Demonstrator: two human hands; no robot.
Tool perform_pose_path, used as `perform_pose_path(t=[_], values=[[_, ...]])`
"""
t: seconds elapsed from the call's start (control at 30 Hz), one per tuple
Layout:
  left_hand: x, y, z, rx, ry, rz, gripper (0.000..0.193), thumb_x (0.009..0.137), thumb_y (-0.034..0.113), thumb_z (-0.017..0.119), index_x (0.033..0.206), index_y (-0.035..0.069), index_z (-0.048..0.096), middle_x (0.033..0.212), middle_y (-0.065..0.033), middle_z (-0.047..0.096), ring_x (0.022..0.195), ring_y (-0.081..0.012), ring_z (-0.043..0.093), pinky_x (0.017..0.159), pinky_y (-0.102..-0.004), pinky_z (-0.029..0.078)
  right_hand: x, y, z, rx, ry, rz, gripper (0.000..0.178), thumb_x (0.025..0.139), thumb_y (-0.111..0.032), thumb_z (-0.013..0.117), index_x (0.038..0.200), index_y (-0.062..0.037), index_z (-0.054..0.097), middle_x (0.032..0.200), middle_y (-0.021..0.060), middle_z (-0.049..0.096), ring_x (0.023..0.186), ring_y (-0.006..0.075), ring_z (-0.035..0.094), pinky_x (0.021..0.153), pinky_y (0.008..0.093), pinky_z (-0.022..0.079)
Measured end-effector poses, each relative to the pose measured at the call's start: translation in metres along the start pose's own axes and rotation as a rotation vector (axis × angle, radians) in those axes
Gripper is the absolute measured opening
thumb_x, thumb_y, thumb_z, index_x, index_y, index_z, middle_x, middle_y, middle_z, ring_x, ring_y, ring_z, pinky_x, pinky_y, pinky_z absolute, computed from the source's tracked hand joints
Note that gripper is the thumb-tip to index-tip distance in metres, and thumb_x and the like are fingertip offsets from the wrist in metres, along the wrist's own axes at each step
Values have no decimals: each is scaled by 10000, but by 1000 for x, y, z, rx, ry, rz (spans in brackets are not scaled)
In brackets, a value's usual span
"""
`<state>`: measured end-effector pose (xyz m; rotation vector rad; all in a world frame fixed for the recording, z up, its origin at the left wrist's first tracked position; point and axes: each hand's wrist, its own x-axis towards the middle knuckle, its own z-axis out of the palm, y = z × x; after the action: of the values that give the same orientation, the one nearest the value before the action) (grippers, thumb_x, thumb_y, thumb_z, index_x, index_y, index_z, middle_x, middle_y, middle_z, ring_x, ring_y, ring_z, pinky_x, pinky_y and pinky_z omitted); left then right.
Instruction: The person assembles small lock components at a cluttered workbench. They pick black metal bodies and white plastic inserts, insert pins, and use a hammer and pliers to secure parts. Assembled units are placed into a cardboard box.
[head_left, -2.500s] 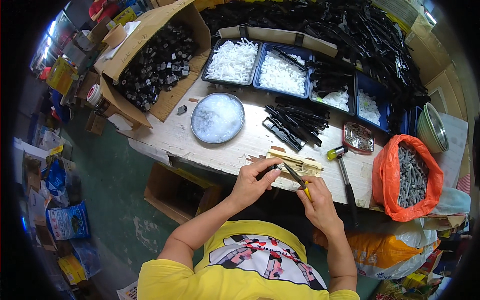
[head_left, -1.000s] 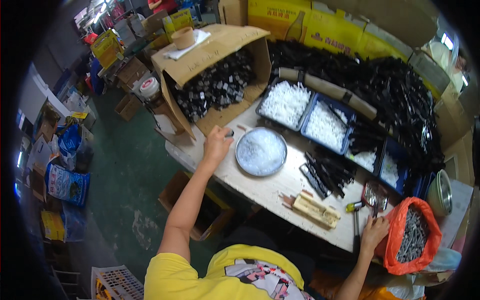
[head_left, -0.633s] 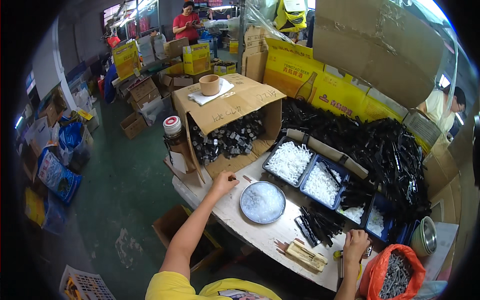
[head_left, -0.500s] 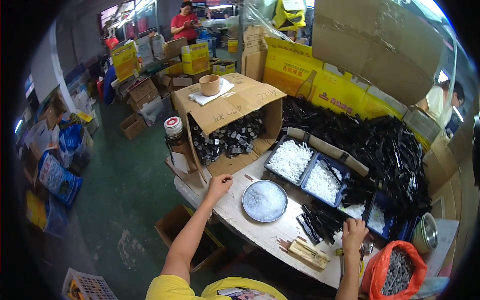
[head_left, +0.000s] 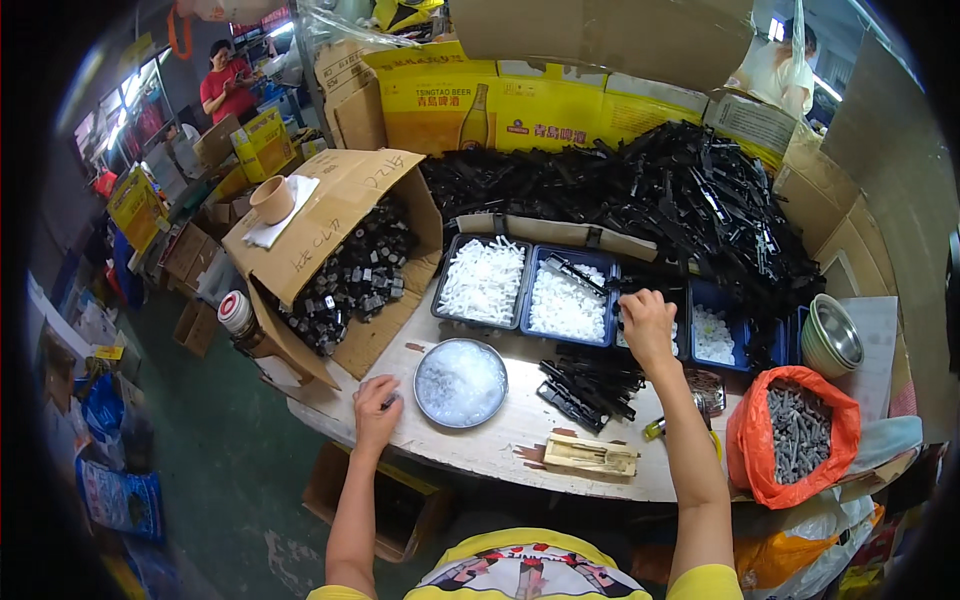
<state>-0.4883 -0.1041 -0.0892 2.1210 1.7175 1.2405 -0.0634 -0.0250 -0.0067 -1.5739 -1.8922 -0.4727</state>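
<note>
My left hand (head_left: 376, 414) rests at the table's left edge, fingers closed on a small dark part (head_left: 389, 401). Just right of it stands a round metal dish (head_left: 461, 423) holding a whitish, translucent mass. My right hand (head_left: 649, 325) is over a tray of small white pieces (head_left: 676, 338), its fingers bent together and pointing down; whatever is between the fingertips is hidden. Left of that hand, a blue tray (head_left: 570, 295) holds white pieces with black strips lying on top. Another tray (head_left: 484, 281) is full of white stick-like pieces.
A cardboard box (head_left: 335, 215) on its side holds dark blocky parts. Long black parts (head_left: 690, 200) are heaped at the back. Nearer lie black pieces (head_left: 590, 388), a wooden fixture (head_left: 590, 455) and an orange bag (head_left: 745, 440) of grey screw-like pieces. Stacked bowls (head_left: 832, 335) stand far right.
My right hand has moved away from the table's front right to the small white pieces. My left hand has drawn back toward me, still holding the dark part. The view has turned right.
</note>
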Motion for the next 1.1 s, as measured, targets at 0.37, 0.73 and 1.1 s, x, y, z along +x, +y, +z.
perform_pose_path(t=[0.37,0.73,1.1], values=[[-14,-1,1,318,0,-177,366,648,138,710,997,70,619,934,-67,507,922,-257,447,808,-400,326,57,-30,64,-91,-160,-67,145,713,-80,551,799,-118,662,820,52,585,908,241,490,809,441,306],[-22,-19,-16,112,16,-222,270,693,11,660,959,38,620,855,-75,511,778,-201,486,693,-309,397,-56,-68,-47,466,-260,-239,210,697,-37,645,892,-104,606,916,32,561,874,225,496,782,374,315],[-18,130,22,-665,-272,-258,171,724,1,659,893,-7,637,851,-23,546,662,-71,479,597,-191,399,-152,-69,-94,217,-513,-184,277,612,6,604,865,-105,604,921,46,515,884,233,470,773,406,319]])
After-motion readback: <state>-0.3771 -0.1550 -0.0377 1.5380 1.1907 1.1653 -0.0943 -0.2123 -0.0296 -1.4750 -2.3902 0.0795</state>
